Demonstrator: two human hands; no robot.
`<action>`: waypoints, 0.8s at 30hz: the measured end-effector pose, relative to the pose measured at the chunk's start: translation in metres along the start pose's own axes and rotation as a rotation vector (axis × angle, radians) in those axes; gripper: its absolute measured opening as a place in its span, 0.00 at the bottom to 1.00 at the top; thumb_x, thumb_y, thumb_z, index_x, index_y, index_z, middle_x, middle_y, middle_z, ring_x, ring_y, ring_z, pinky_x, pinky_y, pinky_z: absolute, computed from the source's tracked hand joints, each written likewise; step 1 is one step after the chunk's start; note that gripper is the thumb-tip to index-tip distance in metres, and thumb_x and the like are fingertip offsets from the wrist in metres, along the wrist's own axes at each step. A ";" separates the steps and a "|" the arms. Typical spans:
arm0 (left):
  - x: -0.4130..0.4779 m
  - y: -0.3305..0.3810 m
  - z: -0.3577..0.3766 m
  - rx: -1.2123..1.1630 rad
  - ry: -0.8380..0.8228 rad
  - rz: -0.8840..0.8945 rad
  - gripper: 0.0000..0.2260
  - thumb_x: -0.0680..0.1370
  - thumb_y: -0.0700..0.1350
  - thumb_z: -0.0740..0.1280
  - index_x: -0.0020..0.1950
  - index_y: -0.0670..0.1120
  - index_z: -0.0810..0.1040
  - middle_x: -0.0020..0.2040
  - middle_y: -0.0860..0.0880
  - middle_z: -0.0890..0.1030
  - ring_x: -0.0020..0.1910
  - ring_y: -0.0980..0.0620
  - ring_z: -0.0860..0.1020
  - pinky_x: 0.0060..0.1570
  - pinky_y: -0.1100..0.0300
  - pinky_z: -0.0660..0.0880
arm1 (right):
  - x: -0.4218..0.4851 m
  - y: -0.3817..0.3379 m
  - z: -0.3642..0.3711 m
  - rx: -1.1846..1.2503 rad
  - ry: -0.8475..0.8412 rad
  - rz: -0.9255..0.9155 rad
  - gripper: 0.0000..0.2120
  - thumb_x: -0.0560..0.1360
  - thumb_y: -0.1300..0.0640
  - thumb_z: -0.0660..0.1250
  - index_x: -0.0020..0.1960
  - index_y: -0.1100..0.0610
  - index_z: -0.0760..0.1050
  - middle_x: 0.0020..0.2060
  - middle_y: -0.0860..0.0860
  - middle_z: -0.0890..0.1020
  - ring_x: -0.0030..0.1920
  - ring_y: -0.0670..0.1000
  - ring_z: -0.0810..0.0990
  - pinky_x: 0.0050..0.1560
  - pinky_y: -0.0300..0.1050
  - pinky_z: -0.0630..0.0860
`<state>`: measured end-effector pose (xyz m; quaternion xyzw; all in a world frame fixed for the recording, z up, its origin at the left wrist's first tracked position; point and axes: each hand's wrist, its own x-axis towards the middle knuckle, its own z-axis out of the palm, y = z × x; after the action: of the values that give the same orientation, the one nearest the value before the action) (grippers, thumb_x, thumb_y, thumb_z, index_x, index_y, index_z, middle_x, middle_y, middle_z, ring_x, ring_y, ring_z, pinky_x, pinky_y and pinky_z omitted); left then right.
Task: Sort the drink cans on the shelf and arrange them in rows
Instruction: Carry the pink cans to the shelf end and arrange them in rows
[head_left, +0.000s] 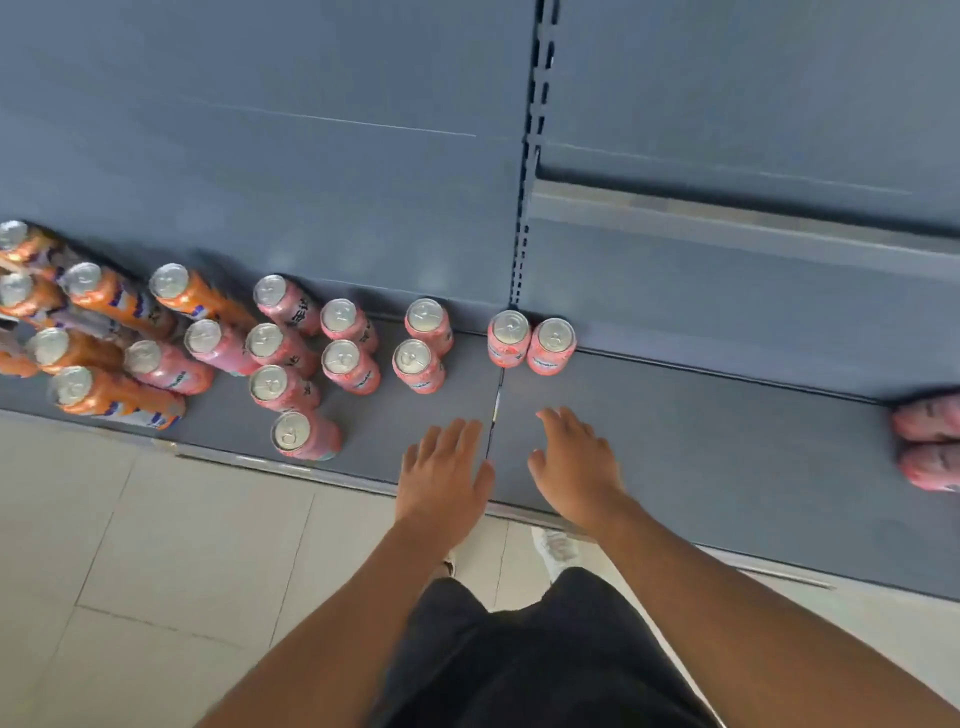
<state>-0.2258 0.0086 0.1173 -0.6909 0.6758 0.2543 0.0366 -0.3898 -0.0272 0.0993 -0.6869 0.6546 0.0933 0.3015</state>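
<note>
Two bare forearms reach over black shorts (519, 660), white shoe (556, 545), tiled floor (156, 545). Left hand (444, 470) and right hand (574, 467) above grey shelf (727, 467); fingers (457, 431) relaxed, apart, holding nothing. Just beyond fingers: pink can pair (509, 338) upright, side by side against back panel (260, 156). Left of fingers: loose pink can cluster (283, 387); farther left, orange cans (119, 400). Far right of fingers: blurred pink cans (927, 441) at frame edge.
</note>
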 end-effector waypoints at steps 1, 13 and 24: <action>0.008 -0.002 -0.001 -0.039 -0.004 0.039 0.21 0.81 0.50 0.60 0.73 0.47 0.67 0.71 0.50 0.70 0.69 0.47 0.68 0.67 0.50 0.64 | 0.001 -0.003 0.003 0.019 -0.009 0.024 0.25 0.80 0.53 0.59 0.75 0.53 0.60 0.69 0.53 0.69 0.64 0.58 0.73 0.61 0.52 0.69; 0.140 -0.014 0.042 -0.891 -0.051 -0.282 0.28 0.76 0.41 0.69 0.75 0.48 0.65 0.71 0.50 0.70 0.64 0.51 0.73 0.58 0.60 0.67 | 0.063 -0.010 0.029 0.647 0.067 0.468 0.28 0.78 0.55 0.62 0.76 0.54 0.58 0.72 0.56 0.69 0.65 0.60 0.74 0.60 0.56 0.74; 0.194 -0.016 0.072 -0.937 0.036 -0.069 0.28 0.70 0.40 0.75 0.67 0.52 0.70 0.55 0.62 0.77 0.53 0.71 0.74 0.50 0.74 0.70 | 0.135 0.008 0.022 1.083 0.230 0.398 0.23 0.67 0.60 0.77 0.54 0.44 0.70 0.45 0.42 0.78 0.47 0.45 0.78 0.56 0.50 0.77</action>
<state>-0.2409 -0.1390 -0.0279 -0.6593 0.4651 0.5188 -0.2826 -0.3742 -0.1291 0.0085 -0.3048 0.7539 -0.2746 0.5131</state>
